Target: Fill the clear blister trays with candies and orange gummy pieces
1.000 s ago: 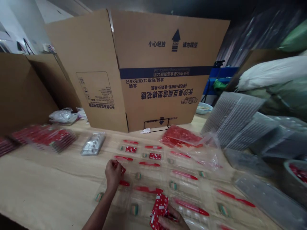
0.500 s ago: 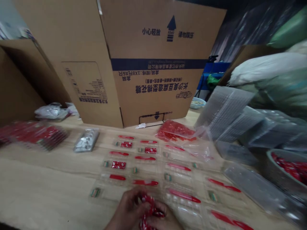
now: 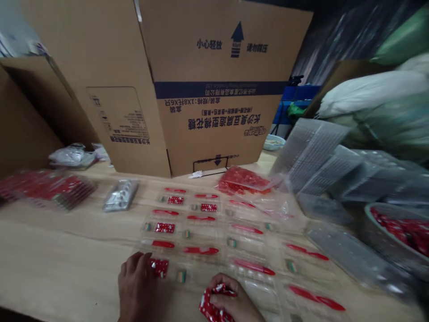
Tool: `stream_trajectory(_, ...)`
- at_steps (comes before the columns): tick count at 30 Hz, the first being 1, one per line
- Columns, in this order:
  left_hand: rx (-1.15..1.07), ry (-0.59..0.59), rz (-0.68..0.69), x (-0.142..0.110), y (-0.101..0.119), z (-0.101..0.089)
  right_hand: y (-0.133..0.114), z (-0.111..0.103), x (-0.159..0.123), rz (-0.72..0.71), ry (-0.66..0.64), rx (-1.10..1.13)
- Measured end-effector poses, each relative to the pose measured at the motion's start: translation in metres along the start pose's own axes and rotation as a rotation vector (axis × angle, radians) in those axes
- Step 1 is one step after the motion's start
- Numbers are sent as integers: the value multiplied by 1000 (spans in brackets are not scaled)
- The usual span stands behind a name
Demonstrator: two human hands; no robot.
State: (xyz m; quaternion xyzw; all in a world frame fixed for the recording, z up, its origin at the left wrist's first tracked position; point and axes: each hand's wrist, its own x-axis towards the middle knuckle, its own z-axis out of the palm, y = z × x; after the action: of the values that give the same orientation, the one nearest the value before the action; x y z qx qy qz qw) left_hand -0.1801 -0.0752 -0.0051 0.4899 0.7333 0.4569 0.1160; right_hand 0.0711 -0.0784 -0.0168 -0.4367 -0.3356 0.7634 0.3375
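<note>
My left hand (image 3: 134, 281) is at the near-left clear plastic tray, fingers curled over the left end of a red packet with white spots (image 3: 159, 268) lying in it. To the right, my right hand (image 3: 239, 300) clasps several similar red spotted packets (image 3: 214, 305) near the table's front edge. Between the hands, a small green-and-white striped piece (image 3: 181, 276) sits in a tray. Red plastic pieces shaped like pens or folded cutlery, such as this one (image 3: 201, 250), lie in the tray rows. Farther back, some trays hold a spotted packet (image 3: 165, 227).
A large cardboard box (image 3: 214, 103) stands behind the rows. At the right are a tub of red packets (image 3: 372, 223) and stacked clear trays (image 3: 308, 152). A bag of red pieces (image 3: 241, 180) lies at the back; filled trays (image 3: 50, 188) are piled at left.
My hands were together over the red packets. The left has moved left with one packet to the near-left tray, while the right keeps the others, slightly to the right.
</note>
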Motion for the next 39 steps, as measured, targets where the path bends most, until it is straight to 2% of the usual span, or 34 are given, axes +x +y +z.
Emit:
stream_trajectory(1, -31, -49, 23, -9, 7, 6, -3, 3, -2, -21, 30, 14)
stream_trajectory(3, -223, -276, -3, -32, 24, 22, -9, 10, -4, -85, 86, 13)
stream_trajectory(5, -527, -545, -134, -54, 42, 38, -13, 15, -5, -167, 115, -30)
stream_trajectory(7, -709, -637, -281, -67, 56, 50, -15, 16, -6, -228, 145, -65)
stream_trajectory(9, -743, -583, -398, -67, 63, 56, -16, 12, -8, -224, 172, -51)
stream_trajectory(11, -690, -529, -400, -55, 66, 60, -17, 6, -11, -193, 183, -28)
stream_trajectory(15, -436, -417, -145, -7, 73, 80, -19, -6, -13, -263, 252, -13)
stream_trajectory(18, -288, -336, -54, 29, 83, 107, -18, -14, -11, -282, 337, 33)
stream_trajectory(21, -159, -321, 44, 46, 92, 122, -16, -24, -11, -273, 370, 97)
stream_trajectory(23, -118, -331, 114, 43, 96, 120, -17, -27, -15, -267, 365, 158)
stream_trajectory(25, -107, -370, 170, 29, 100, 109, -20, -25, -20, -250, 323, 250)
stream_trajectory(26, -116, -432, 191, 20, 102, 102, -22, -22, -22, -242, 289, 297)
stream_trajectory(29, -193, -756, 223, -12, 108, 83, -30, -12, -25, -241, 166, 346)
stream_trajectory(31, -251, -877, 211, -31, 109, 76, -32, -8, -27, -219, 107, 278)
stream_trajectory(35, -386, -861, 121, -56, 93, 71, -27, -15, -40, -73, 7, 21)
stream_trajectory(39, -427, -953, 52, -76, 64, 59, -3, -28, -52, -120, -79, -186)
